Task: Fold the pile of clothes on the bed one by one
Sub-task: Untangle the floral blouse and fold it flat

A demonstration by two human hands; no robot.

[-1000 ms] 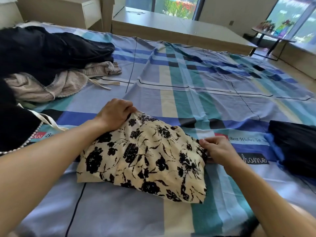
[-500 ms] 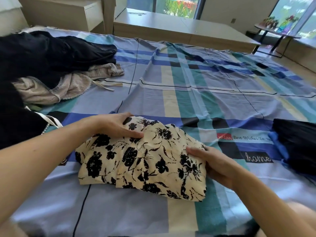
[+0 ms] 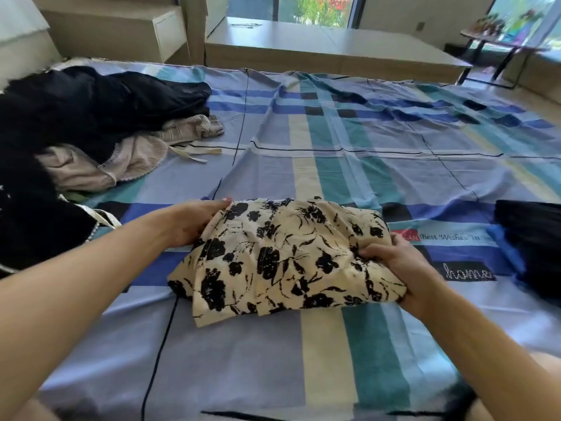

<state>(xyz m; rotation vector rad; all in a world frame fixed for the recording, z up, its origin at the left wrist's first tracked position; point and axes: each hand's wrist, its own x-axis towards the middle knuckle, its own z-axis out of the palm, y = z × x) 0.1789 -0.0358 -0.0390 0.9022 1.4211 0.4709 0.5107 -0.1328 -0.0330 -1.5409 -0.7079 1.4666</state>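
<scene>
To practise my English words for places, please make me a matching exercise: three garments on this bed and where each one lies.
1 floral garment
2 beige garment
3 black garment with blue edge

A far right of the bed
B between the left hand and the right hand
C partly under the black clothes, on the left

Pairs: 1-B, 2-C, 3-A

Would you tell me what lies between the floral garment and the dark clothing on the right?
Head view: the right hand, gripping the floral garment, then bedsheet printed with lettering, before the dark clothing.
</scene>
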